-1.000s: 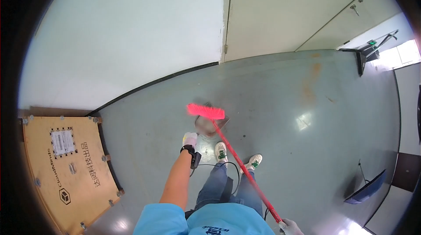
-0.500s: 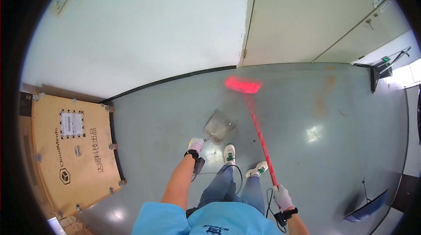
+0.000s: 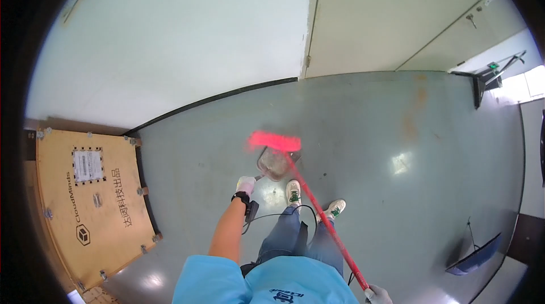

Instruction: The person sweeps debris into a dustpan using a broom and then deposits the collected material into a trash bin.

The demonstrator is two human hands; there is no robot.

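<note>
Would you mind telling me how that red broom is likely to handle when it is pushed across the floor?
The broom probably feels light: the right hand grips only the far end of its thin handle. The handle looks straight, so likely stiff. Its head is blurred, so bristle stiffness is unclear. The glossy floor should let it slide easily.

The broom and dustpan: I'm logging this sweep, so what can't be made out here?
- Broom head, head view: smeared by motion blur, bristles unreadable.
- Right hand: cut off by the lower edge, so its grip on the red handle is mostly unseen.
- Dustpan: contents too small to tell; the broom crosses it.
- Left hand: gloved, fingers too small.
</note>
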